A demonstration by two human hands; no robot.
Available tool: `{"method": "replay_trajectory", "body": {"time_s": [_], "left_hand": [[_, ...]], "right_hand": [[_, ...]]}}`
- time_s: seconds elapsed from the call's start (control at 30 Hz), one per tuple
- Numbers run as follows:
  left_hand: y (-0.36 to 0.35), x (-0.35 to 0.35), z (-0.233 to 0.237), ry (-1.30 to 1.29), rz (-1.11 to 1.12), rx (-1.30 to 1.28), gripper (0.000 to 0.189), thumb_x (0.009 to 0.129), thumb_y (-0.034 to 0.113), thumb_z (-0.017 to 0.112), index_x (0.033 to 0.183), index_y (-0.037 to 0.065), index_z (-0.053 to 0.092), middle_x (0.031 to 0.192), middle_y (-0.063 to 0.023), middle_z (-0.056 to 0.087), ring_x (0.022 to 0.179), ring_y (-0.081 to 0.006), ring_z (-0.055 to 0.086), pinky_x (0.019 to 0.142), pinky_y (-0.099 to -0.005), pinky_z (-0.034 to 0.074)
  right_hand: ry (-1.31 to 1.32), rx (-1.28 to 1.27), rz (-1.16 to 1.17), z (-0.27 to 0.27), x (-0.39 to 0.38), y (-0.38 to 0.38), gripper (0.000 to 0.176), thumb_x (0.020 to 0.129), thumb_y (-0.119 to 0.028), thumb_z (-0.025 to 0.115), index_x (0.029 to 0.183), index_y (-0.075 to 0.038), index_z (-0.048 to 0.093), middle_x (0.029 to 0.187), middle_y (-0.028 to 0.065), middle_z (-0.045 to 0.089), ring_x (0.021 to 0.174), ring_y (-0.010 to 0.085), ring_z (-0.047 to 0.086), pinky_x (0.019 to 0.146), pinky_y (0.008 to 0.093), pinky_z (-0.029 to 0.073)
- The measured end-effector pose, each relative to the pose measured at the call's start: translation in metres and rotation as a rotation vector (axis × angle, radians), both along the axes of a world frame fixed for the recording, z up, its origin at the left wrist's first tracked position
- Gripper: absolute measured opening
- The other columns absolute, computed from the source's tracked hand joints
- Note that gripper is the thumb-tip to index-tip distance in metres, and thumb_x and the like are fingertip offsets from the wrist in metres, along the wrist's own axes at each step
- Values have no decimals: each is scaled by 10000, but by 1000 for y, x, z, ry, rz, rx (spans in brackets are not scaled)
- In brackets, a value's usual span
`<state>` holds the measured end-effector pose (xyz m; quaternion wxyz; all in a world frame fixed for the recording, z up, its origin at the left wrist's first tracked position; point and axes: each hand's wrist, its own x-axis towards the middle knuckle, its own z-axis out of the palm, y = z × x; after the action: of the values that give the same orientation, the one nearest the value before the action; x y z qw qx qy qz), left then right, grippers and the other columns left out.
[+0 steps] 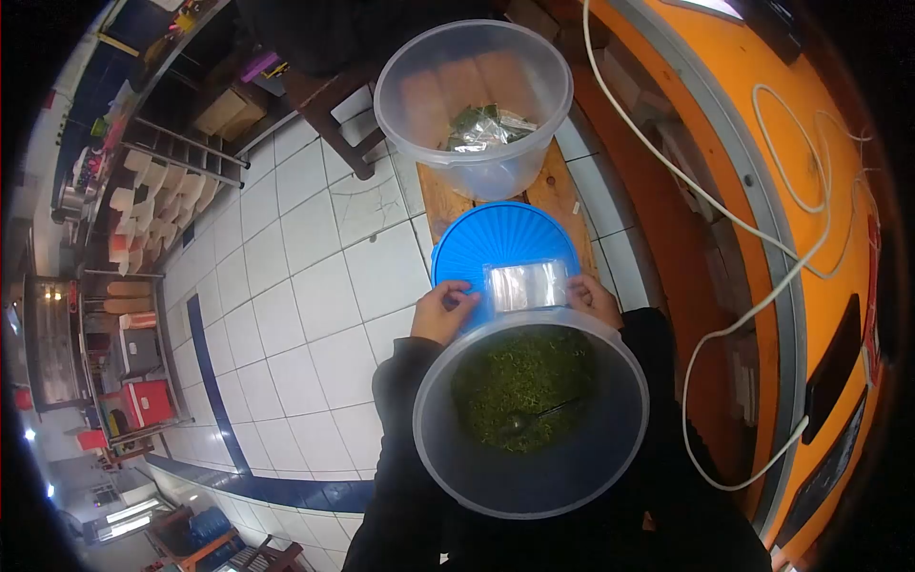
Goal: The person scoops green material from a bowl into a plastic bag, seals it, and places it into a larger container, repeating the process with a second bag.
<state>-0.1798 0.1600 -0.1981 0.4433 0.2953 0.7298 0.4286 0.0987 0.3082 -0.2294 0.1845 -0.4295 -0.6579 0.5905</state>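
Observation:
A blue ribbed round lid (505,238) lies on the wooden bench, and on it is a stack of small clear plastic bags (527,285). My right hand (595,300) has its fingers closed at the right edge of the bags. To the left of the stack, my left hand (445,312) is curled with thumb and index finger together; whatever they may pinch is too small to see. Directly below my hands stands a translucent tub (534,491) holding chopped green leaves (515,372). A metal spoon (519,421) rests in the leaves.
Beyond the lid, a second translucent tub (467,157) on the wooden bench (446,205) holds filled packets (486,131). At the right is an orange counter (762,181) with a white cable (667,167) hanging from it. White floor tiles (286,286) extend to the left, towards shelves.

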Motion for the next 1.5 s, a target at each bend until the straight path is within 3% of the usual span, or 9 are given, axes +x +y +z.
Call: {"method": "replay_trajectory", "body": {"time_s": [0.13,0.23,0.53,0.73,1.07,1.17,1.23,1.33,1.5], "left_hand": [[13,0,-3,-47,-80,-15,321,891,168,807,1139,0,691,815,-39,677,684,-106,641,640,-269,513],[19,2,-6,-56,-121,-5,328,899,127,812,1148,-22,659,837,-67,692,689,-129,675,634,-278,563],[19,2,-16,-98,-175,32,252,938,86,744,1148,-10,641,894,-80,705,720,-144,695,653,-294,582],[20,4,-15,-297,-74,2,231,996,98,665,1196,-16,646,924,-85,714,725,-155,706,666,-299,604],[31,12,-2,-113,-109,-94,310,920,231,807,1050,-32,707,760,-47,691,632,-114,673,583,-260,557],[31,13,-5,-52,-126,-120,266,926,205,794,1009,-29,698,768,-49,687,635,-118,664,585,-270,553],[30,13,-14,-88,-105,-70,306,895,284,805,990,3,730,771,-60,710,646,-131,669,616,-304,530],[31,14,-17,-1,-137,-58,165,938,137,748,967,-16,694,779,-56,685,641,-117,652,581,-276,539],[35,17,-6,-15,-125,-70,194,922,165,782,930,-9,694,775,-37,681,627,-106,633,573,-264,526]], "right_hand": [[93,-63,-148,-10,-8,-5,220,1004,-82,582,1219,-36,594,886,59,601,657,106,604,611,276,500],[118,-200,-121,-15,-7,-2,256,1009,-85,590,1262,-54,571,884,53,593,663,106,607,613,273,514],[101,-120,-92,10,-15,-7,352,990,-54,617,1333,-76,539,1056,80,547,724,111,610,626,250,512],[74,-103,-73,5,-12,-6,409,979,-36,620,1369,-69,502,1013,65,535,716,107,600,637,243,500],[82,-75,-49,6,-12,-6,387,981,-27,602,1357,-53,510,1008,71,538,708,105,592,636,249,503],[99,-71,-51,1,-12,-6,378,980,-19,597,1348,-49,516,1008,70,542,707,103,592,632,250,505],[113,-58,-38,-1,-11,-5,370,981,-12,593,1341,-49,519,1009,69,545,709,101,592,630,250,506],[68,-58,-47,4,-12,-6,358,979,-7,591,1330,-46,526,1001,70,547,708,102,596,626,250,506],[82,-49,-40,5,-12,-5,343,981,-13,592,1317,-43,535,993,76,549,703,107,606,630,252,506]]}}
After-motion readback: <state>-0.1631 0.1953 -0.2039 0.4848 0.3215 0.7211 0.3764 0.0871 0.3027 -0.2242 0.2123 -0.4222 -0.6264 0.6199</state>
